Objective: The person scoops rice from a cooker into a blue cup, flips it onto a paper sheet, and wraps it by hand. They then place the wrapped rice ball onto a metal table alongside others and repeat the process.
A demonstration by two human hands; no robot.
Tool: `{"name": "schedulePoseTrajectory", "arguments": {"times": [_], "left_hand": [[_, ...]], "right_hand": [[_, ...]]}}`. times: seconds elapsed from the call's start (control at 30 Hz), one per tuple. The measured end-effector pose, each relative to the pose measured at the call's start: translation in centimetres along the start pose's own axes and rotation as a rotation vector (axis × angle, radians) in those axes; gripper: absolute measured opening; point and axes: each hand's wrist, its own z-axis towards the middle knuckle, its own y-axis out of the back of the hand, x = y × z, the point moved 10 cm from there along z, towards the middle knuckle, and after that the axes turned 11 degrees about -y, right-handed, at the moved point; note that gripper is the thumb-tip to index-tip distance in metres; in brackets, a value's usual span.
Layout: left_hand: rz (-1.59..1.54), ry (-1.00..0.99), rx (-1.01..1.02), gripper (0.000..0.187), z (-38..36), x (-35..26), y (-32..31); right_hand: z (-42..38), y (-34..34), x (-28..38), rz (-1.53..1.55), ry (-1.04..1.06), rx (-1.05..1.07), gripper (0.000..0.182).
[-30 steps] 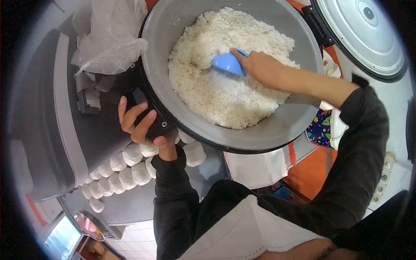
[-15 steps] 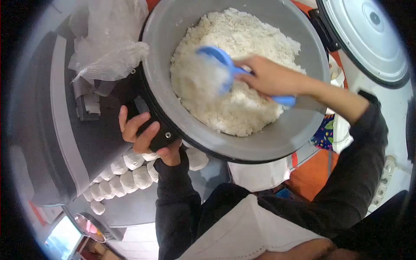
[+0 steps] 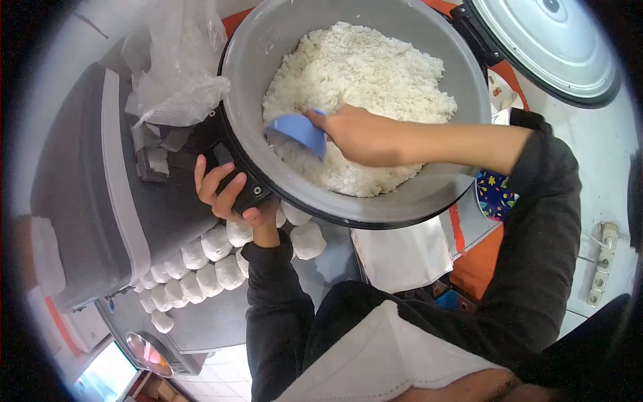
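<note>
A large grey rice cooker pot (image 3: 462,87) holds a broad mound of cooked white rice (image 3: 375,74). My right hand (image 3: 365,134) is closed around the handle of a blue scoop (image 3: 301,132). The scoop's bowl is tipped down into the rice near the pot's left wall, and most of its handle is hidden under my hand. My left hand (image 3: 224,191) grips the black side handle (image 3: 254,191) of the cooker, fingers curled up from below. Part of its palm is hidden behind the handle.
The round lid (image 3: 549,47) stands open at the upper right. Left are a clear plastic bag (image 3: 177,74) and a dark grey box (image 3: 80,181). Several white wrapped bundles (image 3: 218,242) line the table below. White sheets (image 3: 405,254) lie in front; a power strip (image 3: 604,264) is far right.
My right hand has moved left and slightly down, turning the scoop from rice-filled side up to tipped into the rice by the left wall. My left hand stays on the handle.
</note>
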Motion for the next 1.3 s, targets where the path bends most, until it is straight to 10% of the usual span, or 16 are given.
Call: {"name": "schedulePoseTrajectory", "arguments": {"times": [0.63,0.87,0.97,1.07,1.3], "left_hand": [[-0.043,0.084,-0.106,0.040,-0.5,0.0,0.3],[-0.051,0.127,-0.126,0.038,-0.6,0.2,0.3],[-0.042,0.128,-0.104,0.039,-0.5,0.1,0.5],[-0.033,0.147,-0.118,0.041,-0.8,0.2,0.5],[0.001,0.094,-0.090,0.047,-0.6,0.1,0.4]], "right_hand": [[-9.5,3.3,4.1,-0.409,-0.050,-0.061,0.073],[-6.0,1.9,1.0,0.061,-0.173,0.038,0.055],[-10.6,6.9,5.0,-0.079,0.275,-0.237,0.041],[-3.7,1.3,1.0,0.129,-0.166,0.204,0.043],[-6.3,3.3,0.0,0.385,-0.053,0.258,0.047]]}}
